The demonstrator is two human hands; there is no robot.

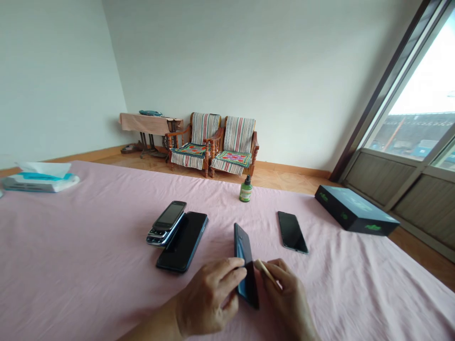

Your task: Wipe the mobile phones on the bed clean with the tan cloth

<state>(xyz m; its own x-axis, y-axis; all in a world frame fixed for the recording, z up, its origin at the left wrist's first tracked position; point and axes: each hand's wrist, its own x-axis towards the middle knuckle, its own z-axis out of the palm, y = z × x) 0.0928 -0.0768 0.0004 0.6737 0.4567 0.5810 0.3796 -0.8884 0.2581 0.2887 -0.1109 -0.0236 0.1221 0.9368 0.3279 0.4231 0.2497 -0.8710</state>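
My left hand (213,296) grips a dark phone (245,270) that stands tilted on its long edge on the pink cloth. My right hand (286,293) pinches a thin, pale stick (268,273), its tip at the phone's right side. Left of them lies a large black phone (185,242), next to a small stack of older phones (169,218). Another black phone (292,232) lies flat to the right.
A green pump bottle (245,190) stands beyond the phones. A black box (355,210) sits at the right and a tissue pack (42,181) at the far left. Two chairs (232,142) and a small covered table (147,124) are by the wall.
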